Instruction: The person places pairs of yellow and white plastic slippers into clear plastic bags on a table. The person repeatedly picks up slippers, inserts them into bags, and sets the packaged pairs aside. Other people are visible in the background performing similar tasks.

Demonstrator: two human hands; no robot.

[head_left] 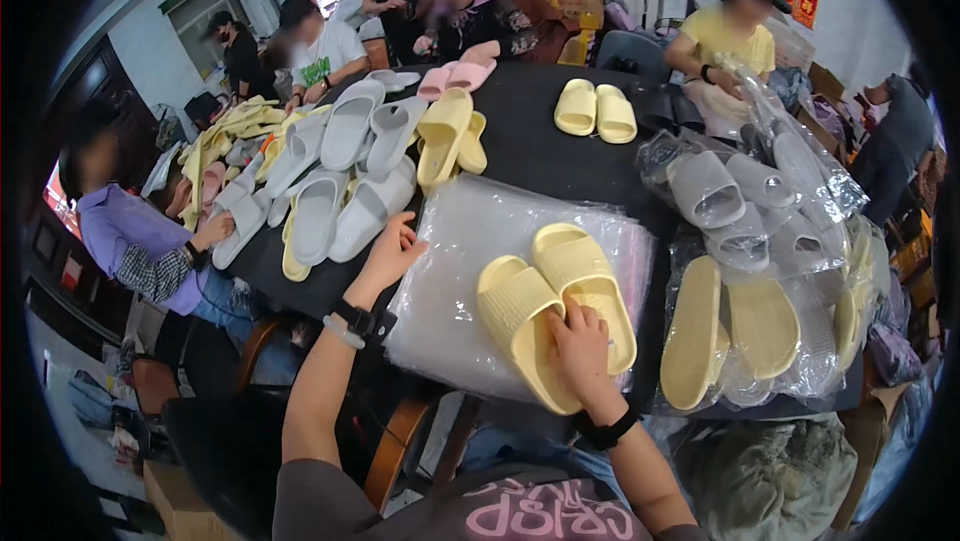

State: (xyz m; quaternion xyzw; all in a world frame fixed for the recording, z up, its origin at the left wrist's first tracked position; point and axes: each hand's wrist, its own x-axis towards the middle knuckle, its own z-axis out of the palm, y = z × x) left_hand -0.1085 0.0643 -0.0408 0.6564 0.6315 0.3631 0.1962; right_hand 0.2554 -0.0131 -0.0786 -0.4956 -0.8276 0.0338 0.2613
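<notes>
Yellow slippers [515,296] are held, unbagged, under half-curled right grip [582,343]; left grip [393,249] is empty, loosely spread beside clear bags [455,246]. Bagged slippers [764,326] are piled rightward of right grip; grey slippers [375,209] beyond left grip, apparently not yet bagged.

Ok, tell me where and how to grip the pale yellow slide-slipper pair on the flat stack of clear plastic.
Take the pale yellow slide-slipper pair by the inner edges, just behind the broad straps, coming from the near, heel side. Both lie soles down, side by side, strap openings facing the person, so one hand could probably pinch them together. The right hand is there.
</notes>
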